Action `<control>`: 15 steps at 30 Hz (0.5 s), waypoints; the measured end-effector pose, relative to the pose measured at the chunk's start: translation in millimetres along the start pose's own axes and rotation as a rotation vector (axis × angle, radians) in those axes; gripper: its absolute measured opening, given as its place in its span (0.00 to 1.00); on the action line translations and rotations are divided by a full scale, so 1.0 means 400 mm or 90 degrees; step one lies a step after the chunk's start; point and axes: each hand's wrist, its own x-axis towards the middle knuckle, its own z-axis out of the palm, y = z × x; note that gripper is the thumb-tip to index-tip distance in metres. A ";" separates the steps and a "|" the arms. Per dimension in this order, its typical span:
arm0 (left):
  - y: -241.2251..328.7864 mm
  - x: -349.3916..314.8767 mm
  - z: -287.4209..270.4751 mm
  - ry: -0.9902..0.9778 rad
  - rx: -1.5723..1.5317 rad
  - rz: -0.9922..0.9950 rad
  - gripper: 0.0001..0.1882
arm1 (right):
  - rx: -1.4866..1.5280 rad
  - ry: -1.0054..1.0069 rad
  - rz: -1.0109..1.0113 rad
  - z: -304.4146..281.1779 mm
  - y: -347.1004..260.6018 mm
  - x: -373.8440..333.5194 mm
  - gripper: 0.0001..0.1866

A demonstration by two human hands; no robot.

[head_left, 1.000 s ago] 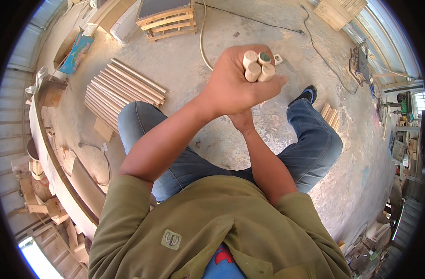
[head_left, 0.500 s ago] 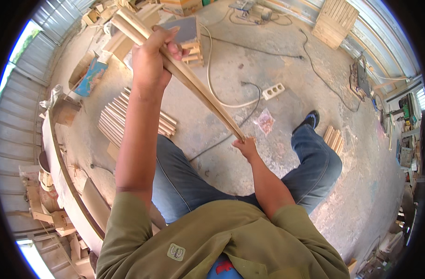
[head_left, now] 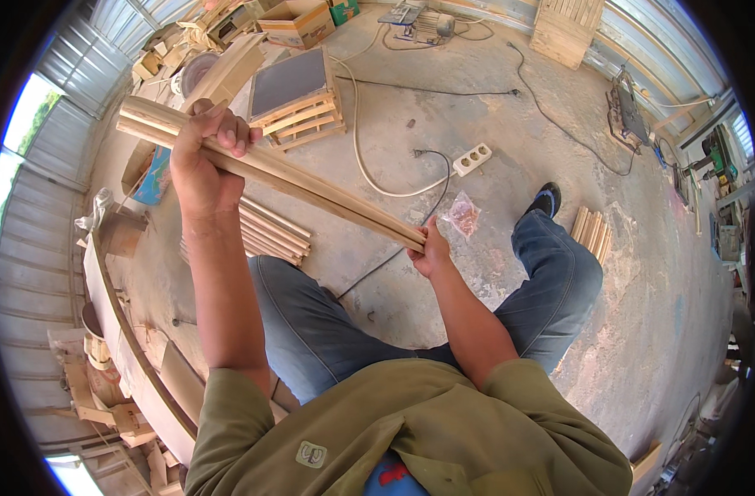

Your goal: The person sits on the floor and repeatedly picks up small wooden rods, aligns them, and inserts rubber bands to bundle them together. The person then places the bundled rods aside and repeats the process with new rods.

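A few long, light-brown wooden sticks [head_left: 311, 188] lie side by side as one bundle between my hands. My left hand [head_left: 208, 157] is wrapped round them near their far left end, held higher. Around their lower right end closes my right hand [head_left: 431, 250]. The bundle slopes down from left to right over my lap. Below my left forearm, a stack of similar wooden sticks [head_left: 274, 227] rests on the floor, partly hidden by that arm. A smaller pile of sticks [head_left: 591, 234] lies beside my right leg.
A white power strip [head_left: 473, 159] with its cable and a small clear plastic bag [head_left: 463, 217] are on the concrete floor ahead. Beyond the bundle stands a dark-topped wooden crate [head_left: 295, 91]. A motor [head_left: 434, 26] sits at the back, and a curved board [head_left: 129, 331] at left.
My left hand has moved left and down with its end of the sticks, so the bundle lies flatter. My right hand keeps its end, turned slightly.
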 end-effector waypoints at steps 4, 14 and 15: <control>-0.002 -0.045 0.035 0.008 0.013 0.023 0.09 | -0.092 -0.007 0.023 -0.008 0.017 0.012 0.32; -0.054 -0.093 0.087 0.026 0.113 0.081 0.10 | 0.112 -0.110 0.018 -0.027 0.064 0.009 0.39; -0.054 -0.085 0.077 0.044 0.114 0.088 0.11 | 0.098 -0.110 0.022 -0.022 0.063 0.010 0.38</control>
